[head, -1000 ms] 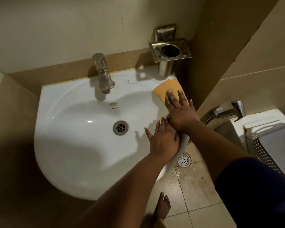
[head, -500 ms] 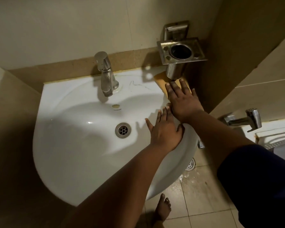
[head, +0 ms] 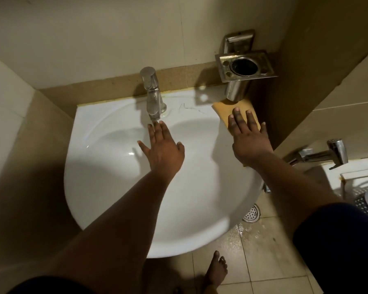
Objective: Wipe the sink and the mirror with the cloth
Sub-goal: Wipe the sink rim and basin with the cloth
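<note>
A white corner sink (head: 106,187) fills the middle of the view. An orange cloth (head: 223,110) lies flat on the sink's back right rim, under a steel holder. My right hand (head: 248,139) presses on the cloth with straight, spread fingers. My left hand (head: 162,147) hovers over the bowl with its fingers straight and holds nothing; its fingertips reach just below the spout of the chrome tap (head: 152,96). The drain is hidden under my left arm. No mirror is in view.
A steel tumbler holder (head: 245,66) juts from the wall above the cloth. At the right are a chrome hand sprayer (head: 325,154) and a white fixture (head: 357,177). Below lie the tiled floor with a floor drain (head: 251,213) and my bare foot (head: 216,270).
My left hand has left the sink's right rim and moved left and forward to under the tap. My right hand stays pressed on the cloth by the holder. The camera has tilted.
</note>
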